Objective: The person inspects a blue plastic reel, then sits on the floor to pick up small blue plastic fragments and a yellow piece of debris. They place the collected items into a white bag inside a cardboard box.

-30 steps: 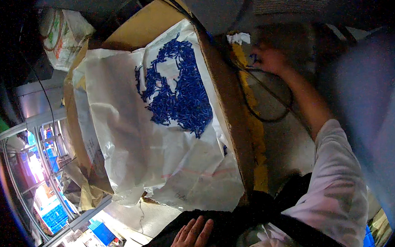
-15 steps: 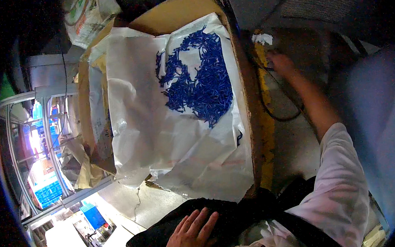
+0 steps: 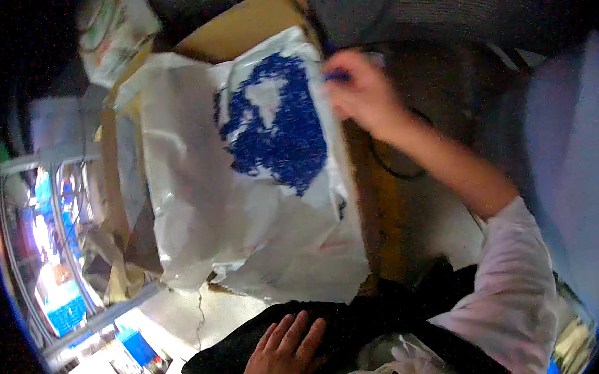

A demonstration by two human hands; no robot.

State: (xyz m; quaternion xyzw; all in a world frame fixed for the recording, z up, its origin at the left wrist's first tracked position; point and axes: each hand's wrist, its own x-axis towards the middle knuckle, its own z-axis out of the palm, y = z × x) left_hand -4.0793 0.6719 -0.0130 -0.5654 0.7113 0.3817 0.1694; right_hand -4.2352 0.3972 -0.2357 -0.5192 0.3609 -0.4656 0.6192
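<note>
My right hand [image 3: 366, 97] is closed on some small dark blue pieces [image 3: 337, 75], which poke out at the fingertips beside the carton's right wall; motion blur hides their exact shape. A heap of thin, dark blue strips [image 3: 286, 136] lies on a white plastic liner [image 3: 190, 194]. That liner drapes inside and over the edges of a cardboard carton [image 3: 234, 23]. Down at the lower edge, my left hand [image 3: 282, 352] rests flat with its fingers out on the dark cloth [image 3: 240, 334] over my leg, holding nothing.
A black cable [image 3: 394, 171] loops right of the carton. A printed white sack [image 3: 116, 40] stands at the far left. Left of the carton are a metal-framed window [image 3: 55, 236] and a blue crate [image 3: 67, 318]. A pale blue-grey panel [image 3: 576, 170] rises at the right.
My right hand has come up and left from the floor right of the carton to its wall, with blue pieces now showing in its fingers. My left hand stays put. The view has shifted slightly.
</note>
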